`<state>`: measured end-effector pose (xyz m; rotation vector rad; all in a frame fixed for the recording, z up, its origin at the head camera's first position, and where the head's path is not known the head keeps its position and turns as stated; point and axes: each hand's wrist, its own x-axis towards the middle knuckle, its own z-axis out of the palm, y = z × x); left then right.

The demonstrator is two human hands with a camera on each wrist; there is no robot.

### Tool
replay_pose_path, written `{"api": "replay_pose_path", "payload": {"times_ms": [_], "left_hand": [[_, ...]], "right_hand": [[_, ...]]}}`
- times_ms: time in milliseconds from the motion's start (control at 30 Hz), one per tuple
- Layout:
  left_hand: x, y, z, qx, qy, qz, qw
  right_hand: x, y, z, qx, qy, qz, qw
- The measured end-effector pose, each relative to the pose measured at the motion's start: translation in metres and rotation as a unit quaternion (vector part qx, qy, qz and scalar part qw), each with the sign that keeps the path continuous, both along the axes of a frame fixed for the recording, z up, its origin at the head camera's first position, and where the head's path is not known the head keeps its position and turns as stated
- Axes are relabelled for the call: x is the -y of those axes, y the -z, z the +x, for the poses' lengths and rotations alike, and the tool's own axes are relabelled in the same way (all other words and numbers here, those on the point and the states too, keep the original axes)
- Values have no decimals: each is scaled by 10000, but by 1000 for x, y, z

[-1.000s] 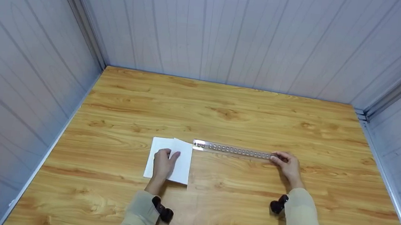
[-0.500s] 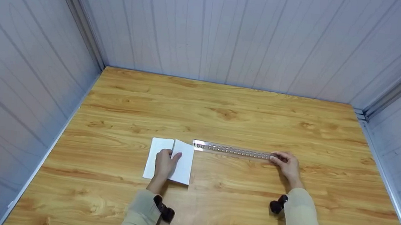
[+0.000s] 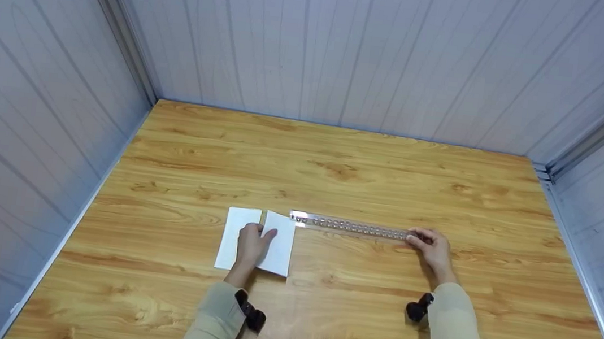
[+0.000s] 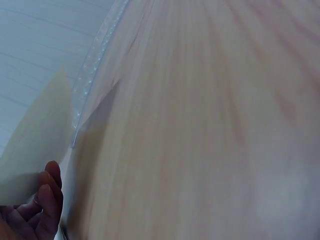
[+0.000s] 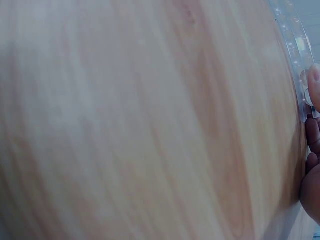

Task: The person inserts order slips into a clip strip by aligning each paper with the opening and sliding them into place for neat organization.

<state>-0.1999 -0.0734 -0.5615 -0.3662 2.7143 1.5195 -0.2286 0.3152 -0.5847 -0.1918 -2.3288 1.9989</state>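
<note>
Two white paper pieces lie side by side on the table in the head view, a narrow gap between them at the top. My left hand (image 3: 251, 246) pinches the right-hand piece of paper (image 3: 279, 246) by its left edge; in the left wrist view this paper (image 4: 40, 135) stands tilted up off the table. The left-hand piece of paper (image 3: 234, 236) lies flat beside the hand. From the right paper's upper corner a clear plastic ruler (image 3: 352, 227) with a row of round shapes stretches rightward. My right hand (image 3: 433, 253) pinches its right end, thumb on top in the right wrist view.
The wood-grain table (image 3: 336, 168) has pale panel walls at the back (image 3: 327, 47) and on both sides. A dark wrist camera (image 3: 251, 313) is strapped to the left sleeve, another wrist camera (image 3: 418, 308) to the right one.
My left hand has moved slightly right with the right-hand paper, and the gap between the two pieces has widened. The ruler and my right hand have stayed in place.
</note>
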Motion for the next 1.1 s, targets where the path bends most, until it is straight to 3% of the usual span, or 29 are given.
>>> {"api": "replay_pose_path", "payload": {"times_ms": [100, 167, 333, 500, 667, 1100], "left_hand": [[-1, 1, -1, -39, 2, -55, 10000], [-2, 0, -2, -14, -10, -89, 10000], [-5, 0, -4, 102, 17, -193, 9998], [-6, 0, -5, 157, 65, -213, 9996], [-8, 1, -5, 52, 92, -190, 9998], [-16, 3, -9, 162, 83, -34, 9998]], "right_hand": [[0, 1, 0, 112, -12, -524, 9986], [0, 1, 0, 127, -3, -509, 9986], [-1, 1, -2, 123, -35, -46, 9999], [0, 0, -2, 146, -85, -103, 9998], [-3, -4, -1, -73, -194, 732, 9971], [-5, -4, -1, -64, -179, 1139, 9933]]}}
